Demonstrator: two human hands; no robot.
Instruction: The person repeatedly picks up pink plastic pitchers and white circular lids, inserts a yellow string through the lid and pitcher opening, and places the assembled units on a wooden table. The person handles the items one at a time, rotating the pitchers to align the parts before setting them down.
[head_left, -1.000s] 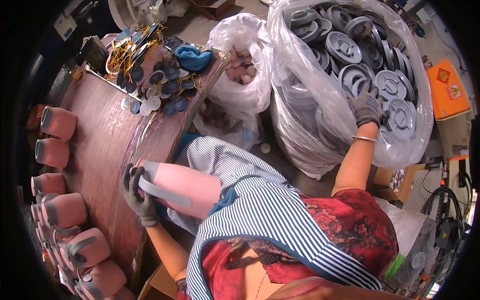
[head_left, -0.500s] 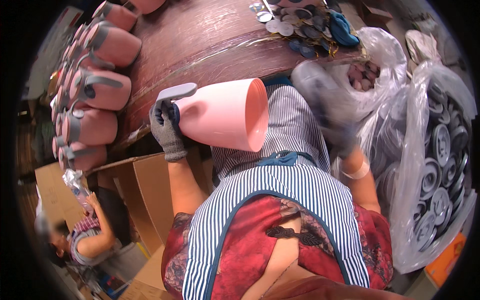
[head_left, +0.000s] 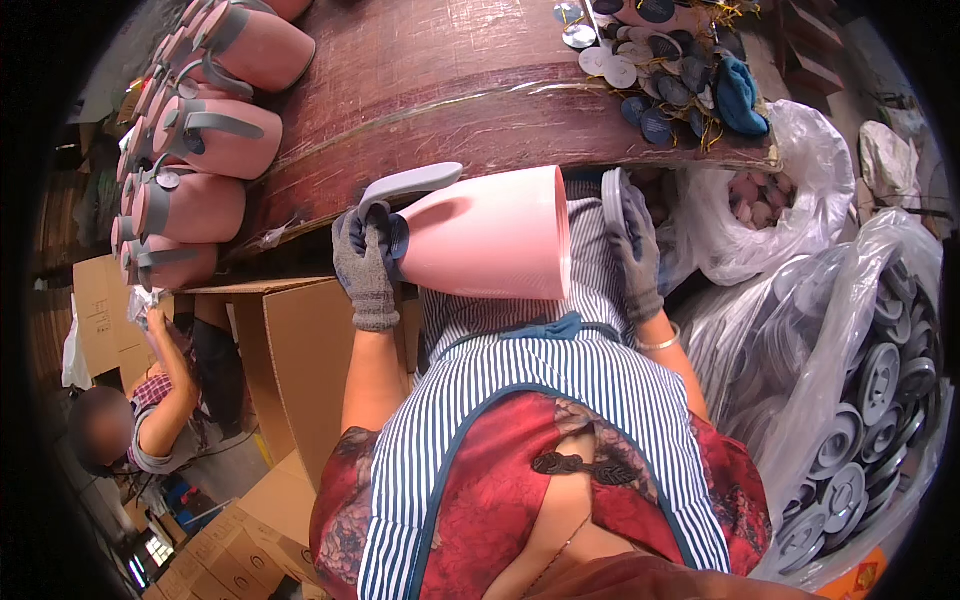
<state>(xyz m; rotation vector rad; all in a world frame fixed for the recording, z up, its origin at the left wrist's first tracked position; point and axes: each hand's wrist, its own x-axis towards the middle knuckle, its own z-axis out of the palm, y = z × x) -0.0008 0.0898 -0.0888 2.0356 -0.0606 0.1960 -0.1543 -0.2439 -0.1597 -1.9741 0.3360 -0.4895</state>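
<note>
A pink tapered plastic jug (head_left: 490,235) with a grey handle (head_left: 415,182) lies on its side above my lap, its wide end turned right. My gloved left hand (head_left: 365,265) is closed around its narrow end, by the handle and a dark round tag (head_left: 398,238). My gloved right hand (head_left: 637,260) is closed on a grey round lid (head_left: 613,203), held upright and seen nearly edge-on. The lid is a little apart from the jug's wide end. The inside of the jug is mostly hidden.
Several pink jugs (head_left: 215,205) stand at the left of the worn red table (head_left: 400,75). Round tags (head_left: 665,75) and a blue cloth (head_left: 740,95) lie at its right. Plastic bags hold pink pieces (head_left: 755,195) and grey lids (head_left: 880,380). Below left are a cardboard box (head_left: 310,350) and a person (head_left: 165,410).
My right hand has come from its blurred reach at the right to beside the jug's wide end, with a lid in it. The jug has shifted right in my left hand.
</note>
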